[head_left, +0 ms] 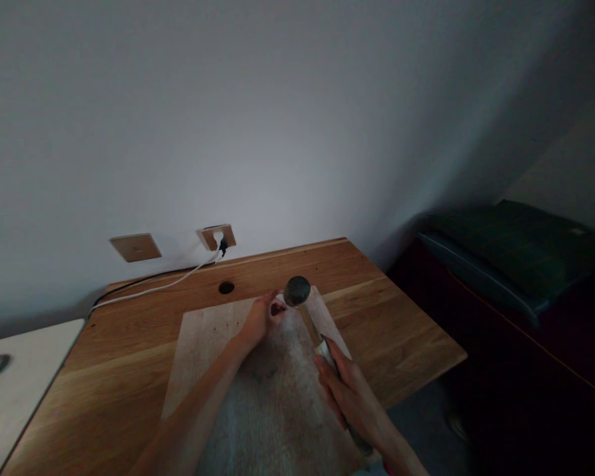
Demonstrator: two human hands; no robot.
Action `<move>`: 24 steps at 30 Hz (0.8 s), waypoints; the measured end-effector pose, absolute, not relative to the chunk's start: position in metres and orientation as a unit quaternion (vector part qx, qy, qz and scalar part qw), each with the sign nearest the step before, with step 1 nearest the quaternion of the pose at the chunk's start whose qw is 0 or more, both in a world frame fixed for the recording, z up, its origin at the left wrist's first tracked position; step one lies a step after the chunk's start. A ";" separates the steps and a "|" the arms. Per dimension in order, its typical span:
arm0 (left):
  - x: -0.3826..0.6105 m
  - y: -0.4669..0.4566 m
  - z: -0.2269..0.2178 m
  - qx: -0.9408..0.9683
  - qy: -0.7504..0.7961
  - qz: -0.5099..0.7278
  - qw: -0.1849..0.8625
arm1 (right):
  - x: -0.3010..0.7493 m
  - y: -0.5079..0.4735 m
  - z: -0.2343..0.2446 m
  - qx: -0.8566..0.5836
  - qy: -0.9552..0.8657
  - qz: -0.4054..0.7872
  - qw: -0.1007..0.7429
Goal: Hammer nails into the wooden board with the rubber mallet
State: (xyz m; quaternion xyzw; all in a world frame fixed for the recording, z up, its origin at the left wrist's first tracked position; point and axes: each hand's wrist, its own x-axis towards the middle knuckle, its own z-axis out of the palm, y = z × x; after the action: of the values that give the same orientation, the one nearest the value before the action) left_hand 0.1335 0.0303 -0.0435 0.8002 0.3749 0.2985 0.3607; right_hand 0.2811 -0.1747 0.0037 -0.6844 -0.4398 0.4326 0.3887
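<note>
My right hand [344, 383] is wrapped round the handle of a mallet [297, 291] with a dark, rounded head and a wooden shaft. The mallet's head is beside my left fingertips, over the far edge of a pale, worn wooden board [258, 410]. My left hand [262, 318] rests near that far edge, thumb and fingers curled together in a pinch. Whatever is between those fingers is too small and dim to make out. Several small dark specks dot the board left of my left hand.
Under the board is a brown wooden table [396, 330] with a round cable hole [226, 287]. A white cable [178, 281] and a black one run to a wall socket [218, 237]. A white surface [24, 383] adjoins at left; a dark green cushion [520, 251] lies at right.
</note>
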 end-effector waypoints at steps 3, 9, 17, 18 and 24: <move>0.135 0.030 -0.043 0.799 0.373 0.299 0.366 | 0.279 -0.171 0.003 -0.686 -0.460 0.425 0.370; 0.125 0.029 -0.028 0.824 0.346 0.272 0.357 | 0.283 -0.182 -0.004 -0.681 -0.420 0.448 0.398; 0.039 -0.007 0.019 0.915 0.348 0.051 0.197 | 0.301 -0.210 -0.035 -0.714 -0.398 0.439 0.373; 0.033 -0.011 0.019 0.912 0.362 0.029 0.192 | 0.302 -0.211 -0.038 -0.710 -0.401 0.443 0.373; 0.026 -0.015 0.003 0.879 0.416 0.015 0.234 | 0.301 -0.209 -0.043 -0.721 -0.372 0.457 0.365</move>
State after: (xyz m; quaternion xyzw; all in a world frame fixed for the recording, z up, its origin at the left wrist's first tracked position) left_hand 0.0258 -0.0149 0.0029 0.8788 0.4158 0.0154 0.2337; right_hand 0.3009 -0.2091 -0.0435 -0.7207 -0.3716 0.4572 0.3653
